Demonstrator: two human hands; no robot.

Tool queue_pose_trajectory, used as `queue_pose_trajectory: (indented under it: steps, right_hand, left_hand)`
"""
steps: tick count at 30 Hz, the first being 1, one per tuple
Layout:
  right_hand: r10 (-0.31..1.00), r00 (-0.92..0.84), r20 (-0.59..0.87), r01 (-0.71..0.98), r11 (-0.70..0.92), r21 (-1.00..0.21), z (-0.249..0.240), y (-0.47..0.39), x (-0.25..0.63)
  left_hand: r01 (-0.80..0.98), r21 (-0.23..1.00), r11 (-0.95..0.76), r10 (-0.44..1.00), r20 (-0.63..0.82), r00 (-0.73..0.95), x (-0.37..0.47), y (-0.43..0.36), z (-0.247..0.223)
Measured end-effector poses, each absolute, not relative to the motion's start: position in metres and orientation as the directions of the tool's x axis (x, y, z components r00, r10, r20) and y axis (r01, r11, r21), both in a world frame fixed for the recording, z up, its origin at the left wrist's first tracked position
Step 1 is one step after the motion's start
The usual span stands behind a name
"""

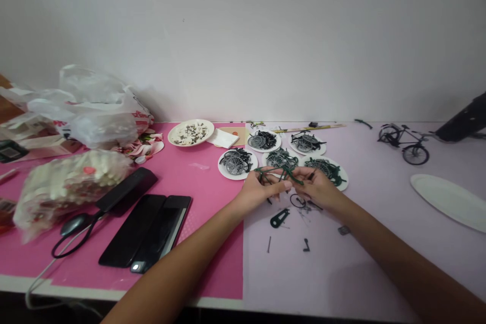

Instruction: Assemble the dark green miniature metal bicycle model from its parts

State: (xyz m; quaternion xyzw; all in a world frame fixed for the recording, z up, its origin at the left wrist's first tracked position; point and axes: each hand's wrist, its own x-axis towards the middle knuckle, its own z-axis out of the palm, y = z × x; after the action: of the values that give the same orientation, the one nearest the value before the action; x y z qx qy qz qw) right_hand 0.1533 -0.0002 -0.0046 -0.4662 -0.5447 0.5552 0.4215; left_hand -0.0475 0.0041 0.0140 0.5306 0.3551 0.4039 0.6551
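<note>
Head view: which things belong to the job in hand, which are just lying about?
Likely in the job:
- thin dark green frame piece, in left hand and right hand
- round white plates of spoked wheels
- flat dark green teardrop-shaped part

Probably just lying about:
- white plastic carrier bags
- flat black rectangular slab

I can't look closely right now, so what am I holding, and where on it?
A dark green frame-like part, left hand at one end, right hand at the other.
</note>
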Motion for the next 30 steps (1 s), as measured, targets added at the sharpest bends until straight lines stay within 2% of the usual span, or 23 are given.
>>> queue_pose_trajectory:
  steps: [2, 4, 7, 12, 15, 20, 24, 30]
  right_hand:
    - [0.988, -0.153, -0.005, 0.093, 0.010, -0.996, -0.005, 0.002, 0.154]
    - [0.986, -0.087, 0.141, 0.181, 0.154, -0.971, -0.003, 0.001, 0.154]
    - [0.918, -0.040, 0.393, 0.320, 0.385, -0.866, -0.002, -0.005, 0.152]
    - [0.772, -0.131, 0.622, 0.452, 0.605, -0.656, -0.006, -0.011, 0.152]
    - [0.690, -0.205, 0.694, 0.493, 0.685, -0.536, -0.007, -0.011, 0.153]
    - [0.573, -0.228, 0.787, 0.467, 0.774, -0.428, -0.001, -0.015, 0.151]
    - [0.511, -0.252, 0.822, 0.429, 0.820, -0.378, 0.006, -0.018, 0.149]
    - [0.495, -0.264, 0.828, 0.425, 0.830, -0.360, 0.011, -0.019, 0.148]
  left_hand:
    - [-0.156, 0.982, 0.109, 0.905, -0.033, 0.424, -0.048, 0.005, 0.015]
    - [-0.149, 0.981, 0.125, 0.896, -0.047, 0.441, -0.048, 0.005, 0.015]
    - [-0.129, 0.978, 0.165, 0.879, -0.087, 0.468, -0.048, 0.006, 0.014]
    - [-0.112, 0.971, 0.211, 0.840, -0.121, 0.529, -0.050, 0.008, 0.013]
    - [-0.088, 0.969, 0.231, 0.798, -0.137, 0.588, -0.052, 0.008, 0.016]
    - [-0.101, 0.966, 0.237, 0.733, -0.110, 0.671, -0.056, 0.007, 0.021]
    - [-0.103, 0.960, 0.259, 0.686, -0.108, 0.720, -0.058, 0.006, 0.023]
    - [-0.112, 0.943, 0.312, 0.735, -0.166, 0.657, -0.059, 0.010, 0.024]
